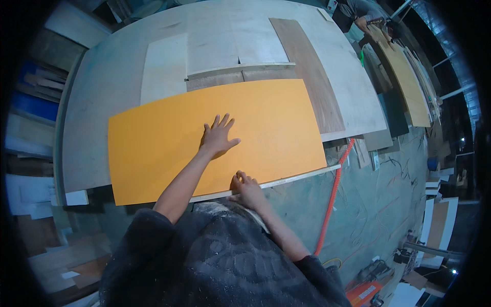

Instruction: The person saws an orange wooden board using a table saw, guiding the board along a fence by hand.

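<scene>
A large orange-yellow board [271, 117] lies flat in front of me, its near edge close to my body. My left hand [218, 138] rests on its upper face, fingers spread and pressed flat. Along the near edge runs a thin pale wooden strip [302, 176], its right end sticking out a little past the board's corner. My right hand [248, 190] is closed over this strip and the board's edge, fingers curled on top. The underside of its grip is hidden.
Beneath the board spreads a big pale worktable [102, 102] with a brown plank [309, 77] and a white panel [163, 66]. A red coiled hose [332, 204] hangs at the right. An orange machine [364, 292] sits on the floor. Another person [363, 20] leans over boards at the far right.
</scene>
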